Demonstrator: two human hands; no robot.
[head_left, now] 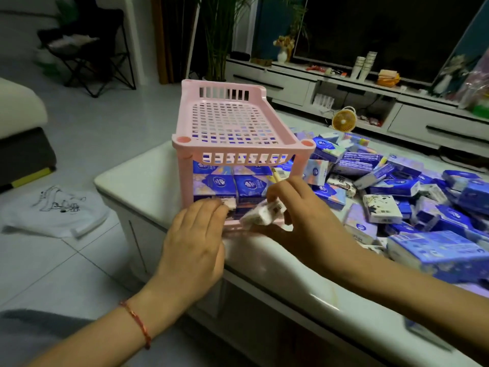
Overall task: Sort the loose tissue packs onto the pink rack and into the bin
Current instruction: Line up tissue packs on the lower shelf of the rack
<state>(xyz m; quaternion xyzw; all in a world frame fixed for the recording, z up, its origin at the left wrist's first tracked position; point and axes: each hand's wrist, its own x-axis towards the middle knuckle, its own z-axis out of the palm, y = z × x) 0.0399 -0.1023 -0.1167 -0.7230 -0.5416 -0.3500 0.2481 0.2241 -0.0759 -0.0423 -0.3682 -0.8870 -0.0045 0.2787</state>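
Centre frame, the pink rack (238, 144) stands on the near-left corner of the glossy white tabletop (137, 181). Blue shows through its mesh top tier, and underneath, the lower tier is stacked with rows of blue tissue packs (219, 184).

Both hands are at the rack's front opening. The left hand (195, 234), low centre, lies back-up with the fingers fairly straight and reaching forward. Its fingertips press on a small white pack (229, 203) at the front left of the lower tier, not wrapped round it. There's a red string bracelet (137, 324) on that wrist.

Just to its right, the right hand (299, 215) pinches a tilted white pack (264, 214) between thumb and fingers, holding it just above the rack's bottom rim. That pack is blurred, and I cannot tell whether the two white packs touch.

Across the right side of the frame, the loose tissue packs (397, 197) sprawl over the tabletop in a heap. Most are blue and purple, a few white with dark prints, and a larger blue bundle (436, 252) sits at the lower right.

Beyond the heap is a small yellow fan (344, 121). In the upper right, a low white TV cabinet (291, 86) carries stacked paper cups (363, 64) below a dark screen (383, 30). Upper left shows a black folding chair (87, 54), and at the left edge a white printed bag (53, 210) lies on the tiled floor.
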